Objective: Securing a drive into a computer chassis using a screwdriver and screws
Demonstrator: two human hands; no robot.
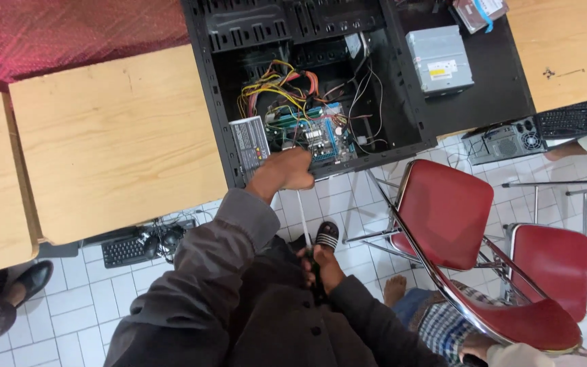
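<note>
Screwdriver (305, 224) — long axis upright, tip toward the computer case (402, 129)

On the grey metal drive box (439, 60) at the far right sits a small label (441, 70), rectangular, white with a yellow part. Further right, at the far edge, lies a brownish package (478, 12) crossed by a blue band. The grey power supply (249, 143) has a pale printed label on its face.
</note>
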